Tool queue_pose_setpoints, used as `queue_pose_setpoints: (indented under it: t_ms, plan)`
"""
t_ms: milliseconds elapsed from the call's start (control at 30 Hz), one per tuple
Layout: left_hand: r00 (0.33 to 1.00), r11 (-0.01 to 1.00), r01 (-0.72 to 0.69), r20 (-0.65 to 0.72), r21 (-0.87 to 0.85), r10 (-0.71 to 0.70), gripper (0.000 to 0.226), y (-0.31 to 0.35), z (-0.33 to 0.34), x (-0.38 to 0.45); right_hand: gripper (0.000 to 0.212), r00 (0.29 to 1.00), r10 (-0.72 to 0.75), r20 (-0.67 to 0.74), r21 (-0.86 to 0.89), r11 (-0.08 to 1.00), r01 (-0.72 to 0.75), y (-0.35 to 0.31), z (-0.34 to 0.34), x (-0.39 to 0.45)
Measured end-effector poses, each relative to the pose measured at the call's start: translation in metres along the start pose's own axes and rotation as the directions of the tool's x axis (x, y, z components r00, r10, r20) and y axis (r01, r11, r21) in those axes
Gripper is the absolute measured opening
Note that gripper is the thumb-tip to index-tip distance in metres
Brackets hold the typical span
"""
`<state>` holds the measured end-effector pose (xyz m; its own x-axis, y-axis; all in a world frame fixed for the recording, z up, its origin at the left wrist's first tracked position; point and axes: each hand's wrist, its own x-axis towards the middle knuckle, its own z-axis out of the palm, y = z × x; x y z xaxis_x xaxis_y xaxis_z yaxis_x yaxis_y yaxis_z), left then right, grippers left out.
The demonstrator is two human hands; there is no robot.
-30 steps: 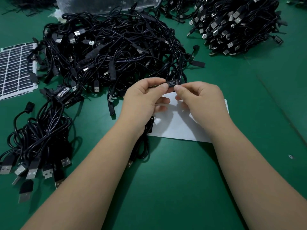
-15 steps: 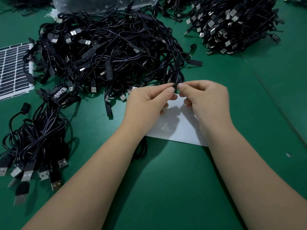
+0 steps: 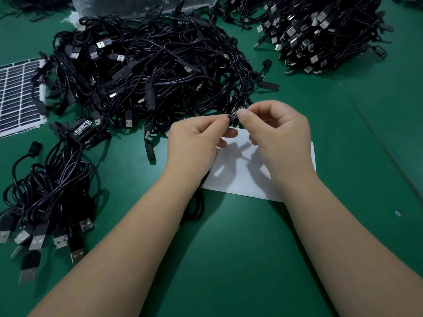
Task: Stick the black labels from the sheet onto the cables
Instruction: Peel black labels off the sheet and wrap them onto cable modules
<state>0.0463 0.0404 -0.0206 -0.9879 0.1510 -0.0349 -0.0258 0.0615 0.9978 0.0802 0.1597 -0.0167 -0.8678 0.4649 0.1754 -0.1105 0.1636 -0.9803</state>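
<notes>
Both hands meet over a white backing sheet [image 3: 242, 179] on the green table. My left hand [image 3: 194, 145] and my right hand [image 3: 277, 136] pinch the small black controller of a cable [image 3: 234, 116], which carries a black label with white print. The rest of that cable runs down under my left wrist [image 3: 196, 209]. A sheet of black labels [image 3: 18, 94] lies at the far left edge.
A big tangle of black USB cables [image 3: 148, 72] lies just behind my hands. Another heap [image 3: 325, 30] sits at the back right. A bundle of labelled cables [image 3: 50, 191] lies at the left, plugs toward me. A plastic bag [image 3: 142, 5] is at the back.
The controller has turned between my fingertips, so the label's white print now faces up. My right hand has lifted slightly and its fingers curl more tightly.
</notes>
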Motion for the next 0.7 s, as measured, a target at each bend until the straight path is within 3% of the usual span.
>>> queue_pose_setpoints:
  t_ms: [167,700]
  plan:
    - [1.0,1.0,0.011,-0.004,-0.03,-0.011,0.02,0.0011,0.0016,-0.0005,0.02,0.998,-0.046,-0.047,-0.128,0.991,0.039,0.0041,-0.0007,0.0044]
    - [0.998,0.995,0.056,0.038,-0.079,-0.053,0.025,0.004,0.0025,-0.0031,0.019,0.995,-0.037,-0.096,-0.172,0.985,0.02,0.0063,0.0,0.004]
